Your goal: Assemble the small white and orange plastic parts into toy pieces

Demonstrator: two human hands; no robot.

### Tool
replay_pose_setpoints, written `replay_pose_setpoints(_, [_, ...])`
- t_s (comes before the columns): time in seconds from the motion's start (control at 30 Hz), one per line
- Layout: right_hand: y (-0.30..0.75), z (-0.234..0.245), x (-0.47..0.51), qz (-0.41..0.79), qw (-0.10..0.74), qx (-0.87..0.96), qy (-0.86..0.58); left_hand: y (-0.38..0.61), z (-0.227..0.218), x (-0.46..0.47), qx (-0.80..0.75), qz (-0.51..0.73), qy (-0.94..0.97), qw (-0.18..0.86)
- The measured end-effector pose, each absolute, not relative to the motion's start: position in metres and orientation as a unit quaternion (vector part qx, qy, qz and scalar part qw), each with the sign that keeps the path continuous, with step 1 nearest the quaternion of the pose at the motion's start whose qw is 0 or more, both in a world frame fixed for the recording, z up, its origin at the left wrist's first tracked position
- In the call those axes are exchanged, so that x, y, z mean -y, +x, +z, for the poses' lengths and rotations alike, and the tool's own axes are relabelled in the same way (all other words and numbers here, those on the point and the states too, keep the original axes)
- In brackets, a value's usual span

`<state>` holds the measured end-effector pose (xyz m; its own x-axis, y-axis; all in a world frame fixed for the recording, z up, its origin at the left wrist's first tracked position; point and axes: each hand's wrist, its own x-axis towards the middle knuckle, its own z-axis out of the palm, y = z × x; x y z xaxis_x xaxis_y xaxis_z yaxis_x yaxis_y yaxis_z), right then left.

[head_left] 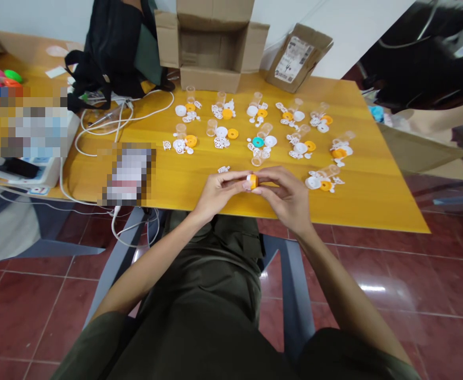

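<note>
- Two hands meet at the yellow table [374, 174]'s near edge.
- Left hand [218, 192] and right hand [285, 195] both pinch one small orange part [252, 181], fingers closed.
- Clear vials [257, 158] lie just beyond.

Plastic bits on smooth wood, cardboard behind, glossy tile below.

The small orange plastic cap [252, 181] pinched between the left hand [218, 192] and right hand [286, 196] looks smooth and slightly shiny. The yellow wooden tabletop [374, 179] has a smooth, satiny finish with faint grain. On it lie clear plastic tubes [261, 130] and white plastic lattice pieces [223, 169]. The open brown cardboard box [211, 45] is matt. The black cloth backpack [115, 47] looks soft and dull. The dark red floor tiles [393, 285] are glossy, mirroring light.
</note>
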<state>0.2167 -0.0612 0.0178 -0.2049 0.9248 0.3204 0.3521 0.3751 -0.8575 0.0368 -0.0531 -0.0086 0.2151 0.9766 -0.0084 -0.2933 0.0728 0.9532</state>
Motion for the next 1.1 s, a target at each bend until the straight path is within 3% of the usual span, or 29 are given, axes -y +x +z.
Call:
replay_pose_setpoints(0.3, [0.216, 0.019, 0.06, 0.308, 0.433, 0.707, -0.467, 0.037, -0.01, 0.054, -0.349, 0.527, 0.473, 0.613])
replay_pose_setpoints(0.73, [0.219, 0.015, 0.059, 0.43, 0.446, 0.621, -0.48, 0.041, -0.014, 0.056, -0.333, 0.53, 0.534, 0.568])
replay_pose_setpoints(1.1, [0.2, 0.009, 0.055, 0.398, 0.511, 0.595, -0.476, 0.042, -0.009, 0.063, -0.381, 0.57, 0.418, 0.596])
